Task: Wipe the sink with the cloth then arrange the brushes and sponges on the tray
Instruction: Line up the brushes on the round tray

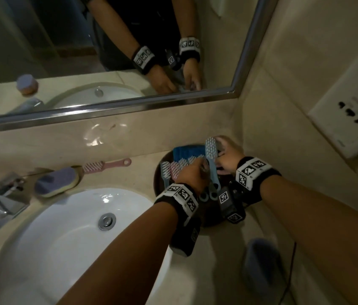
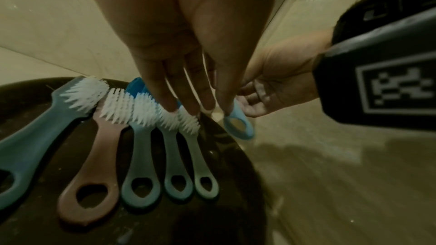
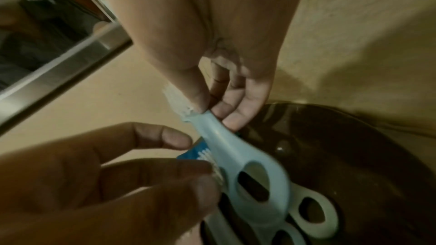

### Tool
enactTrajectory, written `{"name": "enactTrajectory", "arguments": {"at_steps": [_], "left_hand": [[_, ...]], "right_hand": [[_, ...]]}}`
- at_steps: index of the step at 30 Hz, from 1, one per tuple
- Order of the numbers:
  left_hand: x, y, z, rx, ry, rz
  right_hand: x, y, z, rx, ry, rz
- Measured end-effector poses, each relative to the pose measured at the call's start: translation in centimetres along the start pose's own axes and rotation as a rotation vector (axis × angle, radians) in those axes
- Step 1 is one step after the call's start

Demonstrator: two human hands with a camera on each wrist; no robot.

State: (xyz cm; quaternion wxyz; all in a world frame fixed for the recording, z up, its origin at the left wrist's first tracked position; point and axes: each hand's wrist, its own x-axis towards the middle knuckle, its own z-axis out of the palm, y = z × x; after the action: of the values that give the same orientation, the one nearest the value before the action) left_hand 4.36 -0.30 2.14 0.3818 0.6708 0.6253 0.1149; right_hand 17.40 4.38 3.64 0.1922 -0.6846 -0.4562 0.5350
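Observation:
A dark round tray (image 1: 157, 173) stands on the counter right of the white sink (image 1: 63, 234). Several brushes (image 2: 94, 165) lie side by side on it, handles toward me, with a folded blue cloth (image 1: 184, 151) behind their heads. My right hand (image 1: 228, 159) pinches a light-blue brush (image 1: 212, 155) near its head and holds it tilted above the tray's right side; its ring handle (image 3: 238, 148) hangs over the other handles. My left hand (image 2: 188, 107) reaches down with straight fingers whose tips touch the bristles of the rightmost brushes. A pink brush (image 1: 107, 165) and a purple-and-yellow sponge (image 1: 57, 181) lie behind the sink.
A chrome faucet (image 1: 4, 194) stands at the sink's left. The mirror (image 1: 85, 51) runs along the back wall, with a socket plate (image 1: 349, 119) on the right wall. A grey-blue bin (image 1: 261, 260) sits low on the right, below the counter edge.

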Motion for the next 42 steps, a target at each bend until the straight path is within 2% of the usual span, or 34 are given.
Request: {"name": "enactTrajectory", "arguments": {"at_steps": [2,5,10,14,17,23,26,29,35,39,42], "left_hand": [[1.2,-1.1,0.1,0.084,0.011,0.013],[2.1,-3.0,-0.3,0.24,-0.013,-0.081],[2.7,-5.6,0.0,0.392,-0.022,-0.172],[3.2,-6.9,0.8,0.336,-0.059,-0.156],[3.5,-7.1,1.1,0.329,-0.056,-0.157],[3.9,-7.6,1.0,0.368,0.007,-0.127],[3.8,-7.6,1.1,0.389,-0.021,-0.123],[3.6,-7.4,0.9,0.384,-0.028,-0.132],[2.3,-6.4,0.2,0.353,-0.015,-0.138],[1.5,-5.5,0.1,0.369,-0.065,-0.137],[1.6,-4.8,0.5,0.385,-0.082,-0.08]], "right_hand": [[1.2,0.8,-0.4,-0.094,0.077,-0.022],[2.7,2.4,-0.6,-0.29,0.194,-0.105],[5.2,5.0,-0.5,-0.311,0.24,-0.057],[6.2,5.7,-0.2,-0.351,0.228,-0.052],[6.5,6.2,0.5,-0.261,0.262,-0.038],[6.7,6.2,1.9,-0.191,0.14,0.067],[6.9,6.2,2.3,-0.277,0.087,0.041],[6.3,6.4,1.6,-0.458,0.08,-0.036],[4.6,5.5,-0.5,-0.505,0.134,-0.086],[3.5,5.5,0.3,-0.559,0.048,-0.093],[4.0,5.5,1.5,-0.565,0.038,-0.087]]}}
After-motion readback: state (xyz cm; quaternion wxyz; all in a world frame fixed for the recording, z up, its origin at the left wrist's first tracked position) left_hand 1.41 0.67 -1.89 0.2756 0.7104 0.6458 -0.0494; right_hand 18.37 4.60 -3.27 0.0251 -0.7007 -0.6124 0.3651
